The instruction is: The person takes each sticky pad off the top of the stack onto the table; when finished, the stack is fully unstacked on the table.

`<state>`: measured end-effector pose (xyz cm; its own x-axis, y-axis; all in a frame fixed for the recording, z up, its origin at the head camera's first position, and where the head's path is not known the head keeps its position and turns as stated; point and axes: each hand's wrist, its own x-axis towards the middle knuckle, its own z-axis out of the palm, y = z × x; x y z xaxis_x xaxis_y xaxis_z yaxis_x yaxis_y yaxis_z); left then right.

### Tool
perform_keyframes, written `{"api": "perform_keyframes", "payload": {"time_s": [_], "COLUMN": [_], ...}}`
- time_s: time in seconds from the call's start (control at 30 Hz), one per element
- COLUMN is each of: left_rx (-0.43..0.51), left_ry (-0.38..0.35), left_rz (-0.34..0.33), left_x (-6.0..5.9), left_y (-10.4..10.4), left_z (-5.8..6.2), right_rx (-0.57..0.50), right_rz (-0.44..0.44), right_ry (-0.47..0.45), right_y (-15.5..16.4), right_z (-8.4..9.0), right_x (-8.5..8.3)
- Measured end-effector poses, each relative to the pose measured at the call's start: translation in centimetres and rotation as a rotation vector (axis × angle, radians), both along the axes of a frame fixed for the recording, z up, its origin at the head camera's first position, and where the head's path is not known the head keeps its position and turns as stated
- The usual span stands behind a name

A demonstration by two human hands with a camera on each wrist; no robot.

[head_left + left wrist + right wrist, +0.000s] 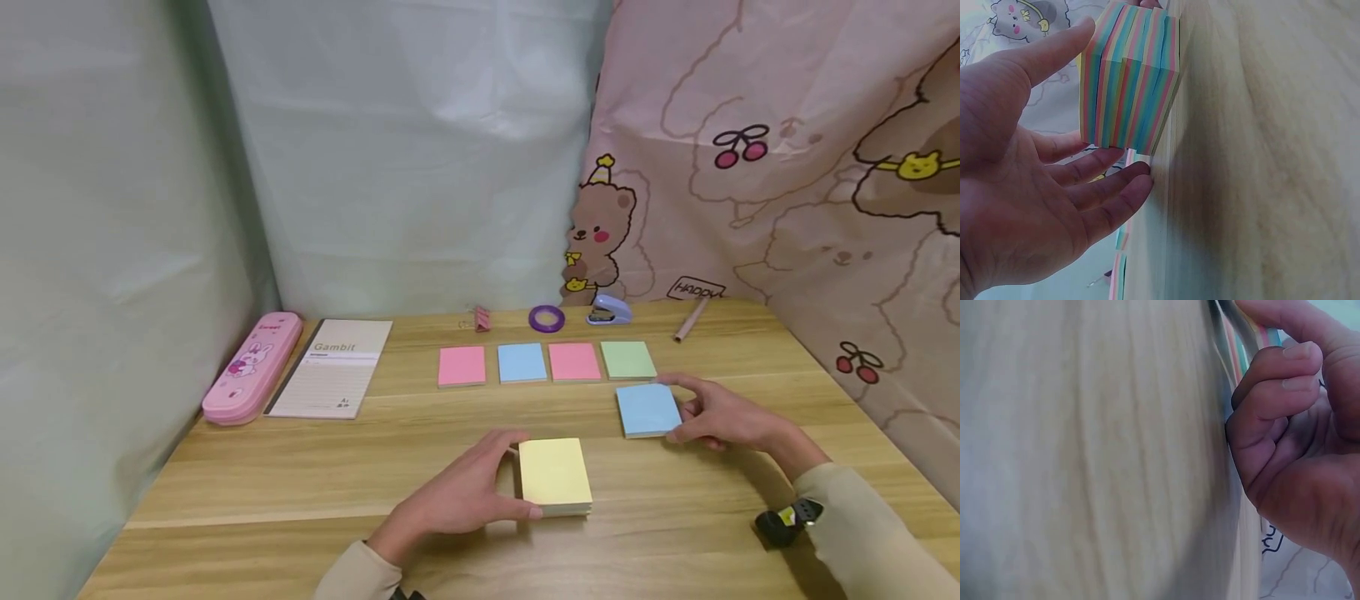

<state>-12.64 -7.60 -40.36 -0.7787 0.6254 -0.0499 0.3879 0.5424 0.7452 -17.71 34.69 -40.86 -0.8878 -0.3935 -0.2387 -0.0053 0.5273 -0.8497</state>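
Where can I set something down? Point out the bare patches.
Bare: front left of the table, between notebook and left hand; also the gap between yellow stack and right sleeve. Crowded: far middle, four pads in line before clip and stapler.

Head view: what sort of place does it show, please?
It looks like a desk for stationery, perhaps at home or in a small office: note pads, a notebook and a stapler lie on it.

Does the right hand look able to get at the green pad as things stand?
Probably, after letting go: the right hand holds the blue pad, but the green pad lies just beyond, with nothing on top.
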Motion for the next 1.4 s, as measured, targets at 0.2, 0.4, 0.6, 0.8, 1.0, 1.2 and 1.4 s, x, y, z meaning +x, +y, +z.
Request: {"api": "perform_keyframes", "payload": {"time_s": [0.2, 0.4, 0.6, 0.8, 1.0, 1.2, 1.4], "left_rx": [-0.004, -0.002, -0.001, 0.0, -0.001, 0.006, -0.007], "left_ry": [0.003, 0.006, 0.004, 0.004, 0.009, 0.014, -0.003], "left_rz": [0.003, 0.0, -0.001, -0.002, 0.0, -0.005, -0.002], "left_x": [0.0, 0.1, 0.1, 0.1, 0.1, 0.1, 0.0], "left_y": [0.0, 0.0, 0.1, 0.1, 0.1, 0.1, 0.0], "left_z": [0.0, 0.0, -0.1, -0.1, 0.0, 0.0, -0.1], "right_rx": [0.004, 0.019, 0.02, 0.002, -0.004, -0.005, 0.001], "right_rz": [-0.007, -0.012, -0.016, -0.018, -0.001, 0.006, 0.058], "right_ry": [-0.024, -0.052, -0.069, -0.071, -0.076, -0.03, 0.062], "right_y": [0.0, 0.0, 0.0, 0.0, 0.4, 0.9, -0.4], "right_z": [0.0, 0.1, 0.0, 0.1, 0.4, 1.5, 3.5], "right_x": [-0.2, -0.5, -0.6, -0.6, -0.5, -0.4, -0.1]}}
